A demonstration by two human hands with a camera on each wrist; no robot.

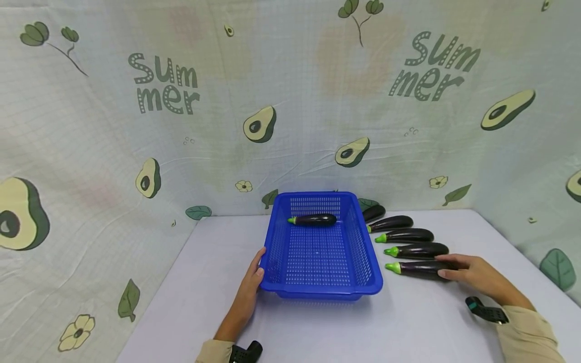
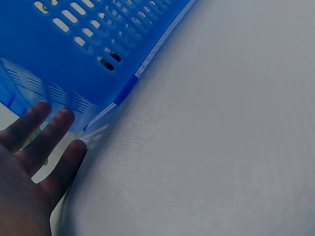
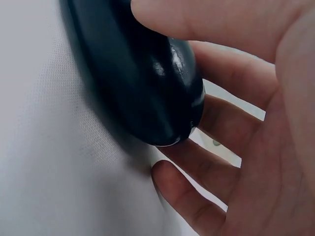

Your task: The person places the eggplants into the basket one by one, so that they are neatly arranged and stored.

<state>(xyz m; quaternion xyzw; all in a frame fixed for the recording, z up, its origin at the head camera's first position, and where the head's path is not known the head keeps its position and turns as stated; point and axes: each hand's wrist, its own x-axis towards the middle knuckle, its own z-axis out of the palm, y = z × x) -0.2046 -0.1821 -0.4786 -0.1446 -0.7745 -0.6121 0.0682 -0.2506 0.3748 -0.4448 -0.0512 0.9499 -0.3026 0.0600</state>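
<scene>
My right hand [image 1: 480, 275] grips the rounded end of the nearest eggplant [image 1: 419, 268], whose green stem points left. In the right wrist view the thumb lies over the glossy dark eggplant [image 3: 133, 78] and the fingers curl round its far side. My left hand [image 1: 247, 291] rests against the left side of a blue plastic basket [image 1: 321, 291]. Its fingers [image 2: 56, 125] are fairly straight along the perforated outer wall in the left wrist view. One eggplant [image 1: 316, 220] lies crosswise inside the basket, toward the back.
Several more eggplants, among them one with a bright stem [image 1: 419, 250], lie in a slanting row right of the basket. The farthest eggplant [image 1: 374, 213] is partly hidden by the basket rim. A patterned cloth [image 1: 299, 91] hangs behind the white table [image 1: 218, 247].
</scene>
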